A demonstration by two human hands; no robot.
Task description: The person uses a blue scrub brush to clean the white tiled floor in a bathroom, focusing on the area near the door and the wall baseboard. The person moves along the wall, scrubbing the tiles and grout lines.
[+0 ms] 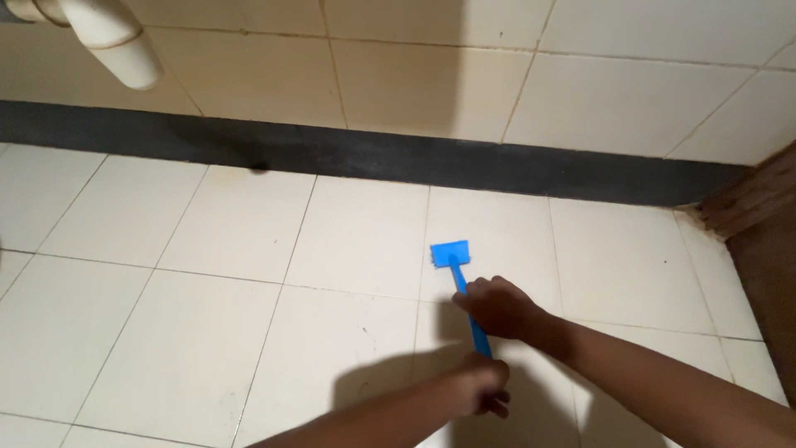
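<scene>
A blue long-handled brush (452, 255) rests with its flat head on the cream floor tiles (207, 323), its handle slanting back toward me. My right hand (497, 309) grips the handle partway up, just behind the head. My left hand (485, 386) is closed around the lower end of the handle, close to the bottom of the view. Both forearms reach in from the lower right.
A tiled wall (431, 75) with a dark grey skirting band (373, 158) runs across the far side. A white drain pipe (108, 37) sticks out at the top left. A brown wooden door frame (763, 224) stands at the right.
</scene>
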